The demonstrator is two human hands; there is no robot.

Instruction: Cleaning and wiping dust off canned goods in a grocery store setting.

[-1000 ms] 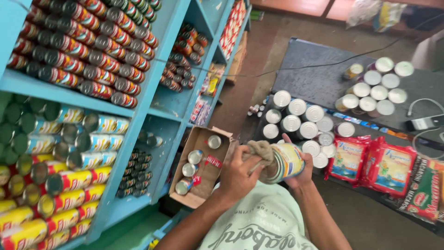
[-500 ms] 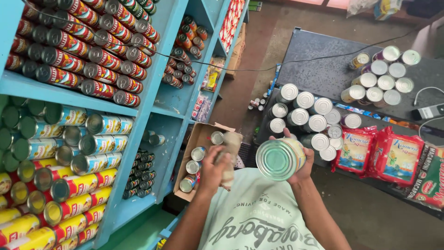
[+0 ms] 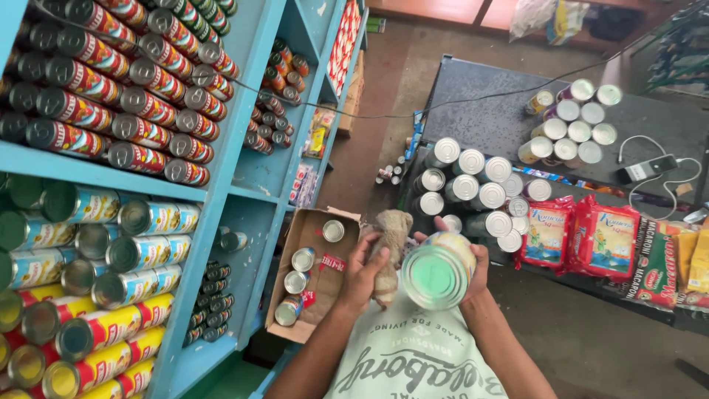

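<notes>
Right hand: your right hand [image 3: 473, 270] is wrapped around a tin can [image 3: 437, 272], fingers curled over its far side, the shiny end turned up toward you.
Left hand: your left hand [image 3: 363, 267] grips a crumpled beige rag [image 3: 389, 247], which hangs just at 9 o'clock of the can, touching or nearly touching it; you cannot tell which.
Can: it sits low in the middle of your view, above your pale printed shirt [image 3: 413, 362].
Box: an open cardboard box [image 3: 295, 325] lies at 9 o'clock of your left hand, with a few small cans inside.
Table: a dark table [image 3: 502, 111] at 1 o'clock carries clusters of upright cans [image 3: 473, 181]; red packets [image 3: 576, 236] lie at 3 o'clock of the held can.
Shelves: blue shelves [image 3: 221, 177] at 9 to 10 o'clock hold rows of cans laid on their sides.
</notes>
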